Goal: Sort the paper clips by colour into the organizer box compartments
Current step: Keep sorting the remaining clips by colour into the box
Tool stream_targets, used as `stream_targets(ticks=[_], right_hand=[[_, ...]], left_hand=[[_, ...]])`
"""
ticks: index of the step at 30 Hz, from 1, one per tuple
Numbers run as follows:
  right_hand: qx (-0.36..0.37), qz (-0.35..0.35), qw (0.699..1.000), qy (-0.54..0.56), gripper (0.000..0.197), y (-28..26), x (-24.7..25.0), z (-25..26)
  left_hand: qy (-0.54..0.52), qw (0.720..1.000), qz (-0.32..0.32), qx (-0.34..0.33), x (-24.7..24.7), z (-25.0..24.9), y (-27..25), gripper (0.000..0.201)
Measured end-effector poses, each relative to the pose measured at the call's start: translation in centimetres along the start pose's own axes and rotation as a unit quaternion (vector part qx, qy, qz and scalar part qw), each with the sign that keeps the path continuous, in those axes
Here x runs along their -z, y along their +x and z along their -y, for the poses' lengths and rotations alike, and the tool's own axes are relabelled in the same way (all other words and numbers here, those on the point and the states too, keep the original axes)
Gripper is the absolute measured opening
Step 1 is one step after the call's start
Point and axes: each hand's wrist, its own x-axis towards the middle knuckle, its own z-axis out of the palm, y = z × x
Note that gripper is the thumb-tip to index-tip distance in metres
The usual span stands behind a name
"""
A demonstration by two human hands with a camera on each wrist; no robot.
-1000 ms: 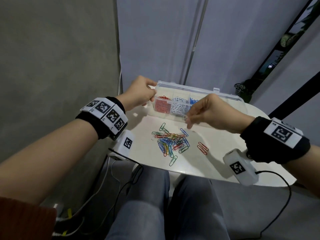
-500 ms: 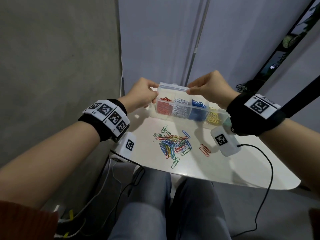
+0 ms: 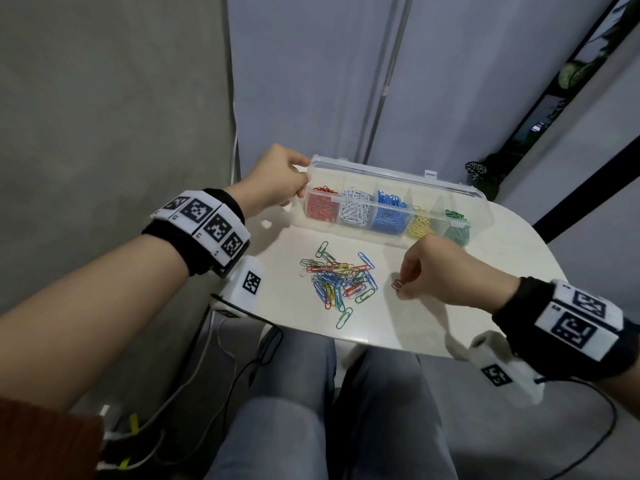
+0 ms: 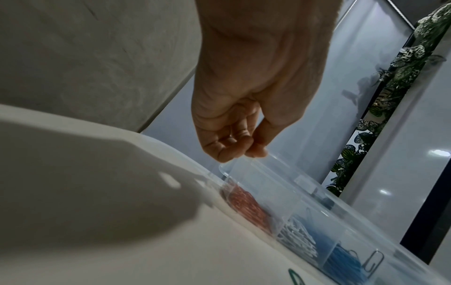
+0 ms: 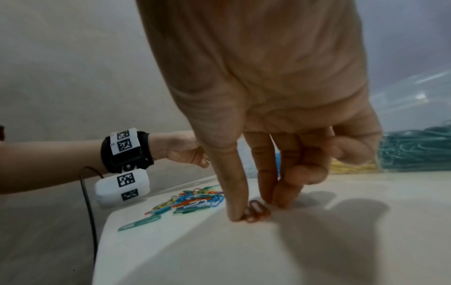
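Note:
The clear organizer box (image 3: 481, 211) stands open at the back of the white table (image 3: 512, 258). Its compartments hold red, white, blue, yellow and green clips, left to right. My left hand (image 3: 300, 188) grips the box's left end; in the left wrist view its curled fingers (image 4: 234, 152) pinch the lid corner (image 4: 270, 164). A mixed pile of paper clips (image 3: 337, 280) lies mid-table. Right of the pile my right hand (image 3: 403, 289) reaches down. Its thumb (image 5: 234, 212) and two fingertips pinch two red paper clips (image 5: 257, 211) lying on the tabletop.
The table's near edge (image 3: 363, 339) runs just above my knees. A lone green clip (image 3: 344, 317) lies close to that edge. A grey wall is on the left, cables hang below the table, and a leafy plant (image 3: 481, 174) stands behind the box's right end.
My right hand came down from the box's back rim to the two red clips right of the pile. The left hand stayed on the box's left end.

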Motion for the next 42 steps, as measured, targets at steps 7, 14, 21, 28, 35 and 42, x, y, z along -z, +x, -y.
stream_targets(ticks=[7,14,21,28,35,42], right_hand=[[0.066,-0.044,0.996,-0.05,0.015,0.4,-0.8,0.5],[0.059,-0.051,0.996,-0.042,0.016,0.7,-0.8,0.7],[0.035,-0.016,0.999,0.018,0.007,1.2,-0.6,0.2],[0.063,-0.022,0.998,0.013,0.004,2.5,2.0,2.5],[0.058,-0.193,0.951,0.233,0.008,8.3,6.1,6.0],[0.062,-0.18,0.946,0.263,0.014,10.8,5.3,6.6]], left_hand=[[0.003,1.0,-0.003,0.003,0.0,-0.1,-0.1,0.04],[0.002,1.0,-0.003,0.003,0.0,-0.1,-0.1,0.04],[0.003,1.0,-0.005,0.002,0.0,-0.1,-0.1,0.039],[0.001,1.0,-0.005,0.005,0.0,0.1,0.1,0.04],[-0.004,1.0,0.0,0.012,-0.1,-0.1,0.0,0.04],[-0.005,1.0,0.003,0.008,0.0,-0.2,-0.2,0.04]])
